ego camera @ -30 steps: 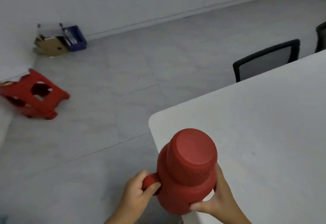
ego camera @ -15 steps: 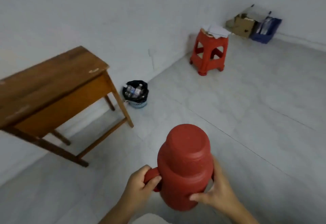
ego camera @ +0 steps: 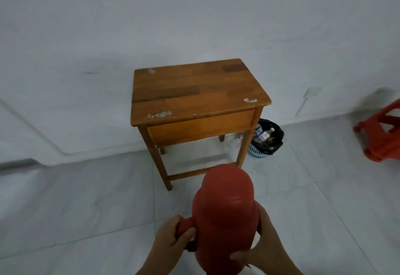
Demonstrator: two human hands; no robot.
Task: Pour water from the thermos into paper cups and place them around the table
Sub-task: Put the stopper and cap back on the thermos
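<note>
Head view: a red thermos [ego camera: 225, 216] is being carried in both hands over the tiled floor [ego camera: 86, 199].
The left hand [ego camera: 171, 239] is clenching its side handle; the right hand [ego camera: 258, 251] is wrapping the body, seemingly from beneath. A wooden bench [ego camera: 194, 97] is standing ahead, with a bin [ego camera: 267, 142] just beside it.

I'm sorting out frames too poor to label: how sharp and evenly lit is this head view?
Head view: soft, even light, no glare; the wooden desk is fairly sharp; the red stool at the right edge is smeared by motion; the red thermos held in both hands looks soft; floor and wall lines bend from wide-angle distortion.
</note>
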